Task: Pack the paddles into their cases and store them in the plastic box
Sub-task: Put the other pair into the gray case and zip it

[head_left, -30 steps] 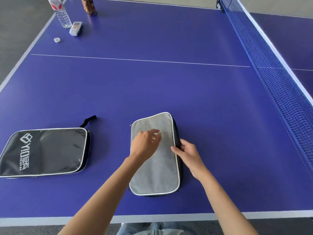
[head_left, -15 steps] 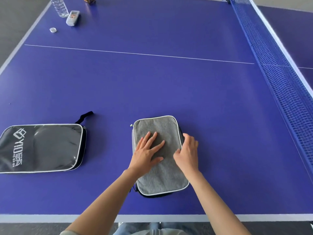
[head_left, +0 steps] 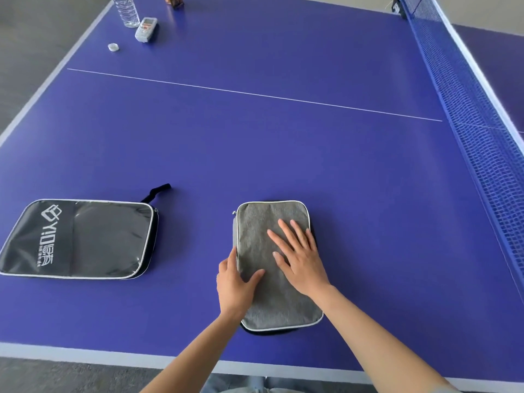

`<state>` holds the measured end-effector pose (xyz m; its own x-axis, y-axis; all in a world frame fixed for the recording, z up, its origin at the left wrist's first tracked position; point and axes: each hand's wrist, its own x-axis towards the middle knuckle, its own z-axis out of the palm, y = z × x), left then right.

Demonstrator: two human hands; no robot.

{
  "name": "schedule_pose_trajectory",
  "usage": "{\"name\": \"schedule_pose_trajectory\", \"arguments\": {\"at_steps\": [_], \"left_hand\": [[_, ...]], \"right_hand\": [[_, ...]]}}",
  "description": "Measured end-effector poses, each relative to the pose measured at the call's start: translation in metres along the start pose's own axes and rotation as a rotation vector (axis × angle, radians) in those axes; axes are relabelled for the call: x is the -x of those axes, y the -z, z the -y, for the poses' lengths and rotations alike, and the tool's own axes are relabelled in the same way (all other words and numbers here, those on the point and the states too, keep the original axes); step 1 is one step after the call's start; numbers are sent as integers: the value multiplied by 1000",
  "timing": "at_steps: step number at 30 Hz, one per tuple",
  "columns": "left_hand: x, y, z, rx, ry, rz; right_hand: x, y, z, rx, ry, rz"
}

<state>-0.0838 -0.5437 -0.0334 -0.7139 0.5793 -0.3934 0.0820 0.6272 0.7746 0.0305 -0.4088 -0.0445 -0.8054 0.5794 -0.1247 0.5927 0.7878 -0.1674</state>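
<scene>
Grey case [head_left: 263, 245] flat on desk [head_left: 255, 143], right hand [head_left: 300, 259] spread atop, left hand [head_left: 235, 285] gripping its 9 o'clock edge, fingers hidden. Black case [head_left: 79, 239] at 9 o'clock, contents unseen.

The water bottle [head_left: 126, 9] and a brown object [head_left: 173, 0] beside it are cut off by the top edge, and both cases hide their contents.

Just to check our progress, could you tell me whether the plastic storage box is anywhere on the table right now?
No, the table shows only the grey case, the black case and small items at its far corner.
</scene>
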Motion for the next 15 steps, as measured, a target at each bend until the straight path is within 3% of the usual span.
{"name": "schedule_pose_trajectory", "arguments": {"at_steps": [4, 9, 12, 15], "left_hand": [[-21, -1, -9, -24, -88, 105], [-82, 7, -42, -193, -315, 408], [-98, 14, -46, -211, -323, 408], [-85, 35, -26, -28, -209, 270]], "right_hand": [[8, -2, 8, -18, -164, -36], [19, -7, 34, 47, -519, -75], [18, -3, 41, 70, -519, -58], [11, -3, 36, 67, -220, -63]]}}
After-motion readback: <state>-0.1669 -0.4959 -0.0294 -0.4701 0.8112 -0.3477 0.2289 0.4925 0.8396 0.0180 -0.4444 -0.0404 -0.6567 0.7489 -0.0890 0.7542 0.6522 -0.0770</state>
